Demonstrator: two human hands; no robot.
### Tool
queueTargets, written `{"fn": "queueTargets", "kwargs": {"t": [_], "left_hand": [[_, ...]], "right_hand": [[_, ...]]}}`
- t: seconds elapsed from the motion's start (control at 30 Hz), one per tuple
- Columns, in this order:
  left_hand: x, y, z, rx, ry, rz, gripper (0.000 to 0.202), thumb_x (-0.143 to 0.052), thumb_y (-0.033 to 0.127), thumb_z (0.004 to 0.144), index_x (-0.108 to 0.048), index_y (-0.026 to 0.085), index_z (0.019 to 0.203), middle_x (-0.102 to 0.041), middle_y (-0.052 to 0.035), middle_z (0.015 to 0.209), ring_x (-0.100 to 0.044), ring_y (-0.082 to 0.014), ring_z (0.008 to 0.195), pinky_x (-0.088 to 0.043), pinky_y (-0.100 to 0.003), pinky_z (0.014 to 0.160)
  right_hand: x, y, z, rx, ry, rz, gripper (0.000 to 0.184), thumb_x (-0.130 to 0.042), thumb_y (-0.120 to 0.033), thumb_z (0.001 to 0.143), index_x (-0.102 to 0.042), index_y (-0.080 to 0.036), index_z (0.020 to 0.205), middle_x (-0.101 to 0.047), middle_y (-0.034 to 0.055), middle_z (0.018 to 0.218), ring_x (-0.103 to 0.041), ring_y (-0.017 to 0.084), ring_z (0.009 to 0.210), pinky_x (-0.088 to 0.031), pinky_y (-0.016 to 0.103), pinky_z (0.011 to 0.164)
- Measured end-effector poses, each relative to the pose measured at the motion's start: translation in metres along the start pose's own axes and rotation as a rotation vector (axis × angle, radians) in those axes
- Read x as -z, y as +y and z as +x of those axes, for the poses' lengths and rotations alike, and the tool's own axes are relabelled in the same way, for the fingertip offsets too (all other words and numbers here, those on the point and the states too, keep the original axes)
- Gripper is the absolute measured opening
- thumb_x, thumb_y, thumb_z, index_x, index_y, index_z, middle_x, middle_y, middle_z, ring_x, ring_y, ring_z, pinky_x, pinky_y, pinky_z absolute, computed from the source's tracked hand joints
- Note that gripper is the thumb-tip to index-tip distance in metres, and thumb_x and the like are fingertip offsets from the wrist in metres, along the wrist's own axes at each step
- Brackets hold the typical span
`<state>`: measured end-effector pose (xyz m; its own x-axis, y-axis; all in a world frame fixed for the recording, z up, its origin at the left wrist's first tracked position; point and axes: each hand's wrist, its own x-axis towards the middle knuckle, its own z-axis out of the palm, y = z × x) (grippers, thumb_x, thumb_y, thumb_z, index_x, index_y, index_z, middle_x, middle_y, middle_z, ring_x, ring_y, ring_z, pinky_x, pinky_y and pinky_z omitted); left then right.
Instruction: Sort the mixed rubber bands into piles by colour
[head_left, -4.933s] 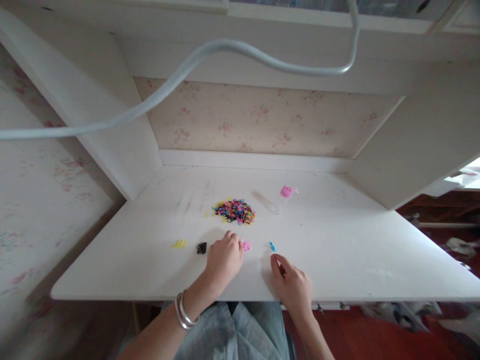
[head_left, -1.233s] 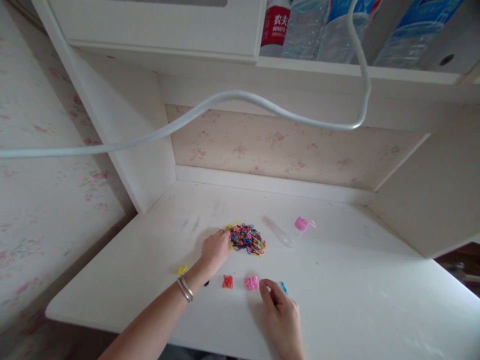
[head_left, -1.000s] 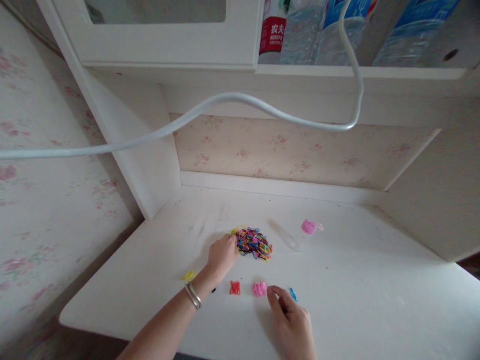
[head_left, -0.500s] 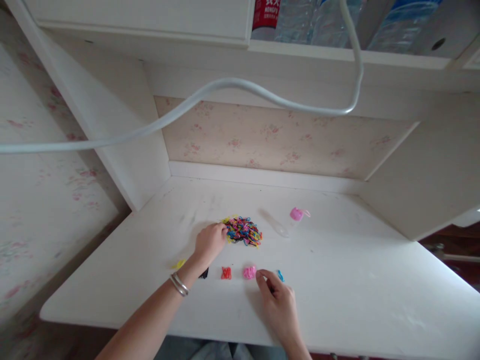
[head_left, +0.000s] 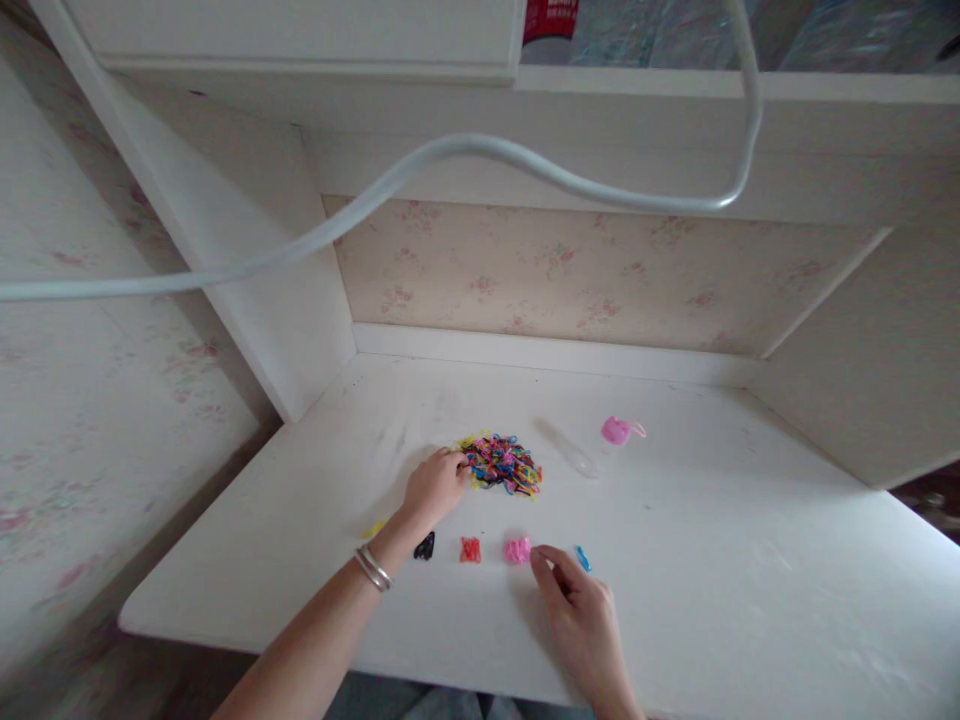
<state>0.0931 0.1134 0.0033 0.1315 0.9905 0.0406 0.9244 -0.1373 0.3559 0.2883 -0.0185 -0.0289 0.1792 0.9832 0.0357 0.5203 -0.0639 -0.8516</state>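
A heap of small mixed-colour elastic bands [head_left: 504, 466] lies on the white desk [head_left: 705, 540]. My left hand [head_left: 435, 487], bangles on the wrist, reaches to the heap's left edge with its fingertips pinched together there; what they hold is too small to name. In front of the heap lie small sorted clumps: yellow [head_left: 375, 527], black [head_left: 424, 546], red [head_left: 470, 549], pink [head_left: 517, 550] and blue [head_left: 583, 558]. My right hand [head_left: 581, 616] rests on the desk with curled fingers, its fingertips between the pink and blue clumps.
A clear little bottle [head_left: 574, 455] lies on its side beyond the heap, its pink cap [head_left: 618, 431] beside it. A grey cable [head_left: 465, 160] hangs across the view. Bottles stand on the shelf above [head_left: 551, 18]. White side panels close in the desk left and right.
Since the first frame a red clump has appeared in the row and my left hand has gone from the pink clump up to the heap. Lately only the camera shifts.
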Motion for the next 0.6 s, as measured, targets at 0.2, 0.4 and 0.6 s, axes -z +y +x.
{"fn": "queueTargets", "kwargs": {"t": [0.2, 0.4, 0.6], "left_hand": [[-0.0022, -0.0022, 0.0003, -0.005, 0.01, 0.011, 0.025, -0.044, 0.035, 0.088, -0.064, 0.026, 0.1, -0.062, -0.0043, 0.105, -0.061, -0.0164, 0.09, -0.043, -0.026, 0.076], [-0.0017, -0.0006, 0.0004, 0.006, 0.03, 0.021, 0.026, -0.043, 0.035, 0.089, -0.066, 0.026, 0.094, -0.063, -0.0036, 0.102, -0.061, -0.0161, 0.087, -0.043, -0.026, 0.074], [-0.0071, 0.0022, 0.0034, 0.03, 0.069, 0.002, 0.024, -0.047, 0.036, 0.086, -0.067, 0.023, 0.09, -0.064, -0.0054, 0.098, -0.062, -0.0162, 0.079, -0.043, -0.026, 0.07]], "right_hand": [[0.0008, -0.0035, -0.0019, 0.003, -0.007, 0.02, 0.039, -0.044, -0.05, 0.086, -0.068, -0.02, 0.087, -0.047, -0.0031, 0.054, -0.038, 0.01, 0.048, -0.028, 0.021, 0.047], [0.0013, -0.0037, -0.0024, 0.005, 0.002, 0.024, 0.037, -0.045, -0.05, 0.086, -0.068, -0.02, 0.087, -0.046, -0.0035, 0.053, -0.039, 0.011, 0.049, -0.028, 0.021, 0.048], [0.002, -0.0055, -0.003, 0.011, 0.001, 0.035, 0.037, -0.045, -0.049, 0.085, -0.068, -0.02, 0.085, -0.042, -0.0041, 0.052, -0.036, 0.011, 0.048, -0.026, 0.021, 0.047]]}}
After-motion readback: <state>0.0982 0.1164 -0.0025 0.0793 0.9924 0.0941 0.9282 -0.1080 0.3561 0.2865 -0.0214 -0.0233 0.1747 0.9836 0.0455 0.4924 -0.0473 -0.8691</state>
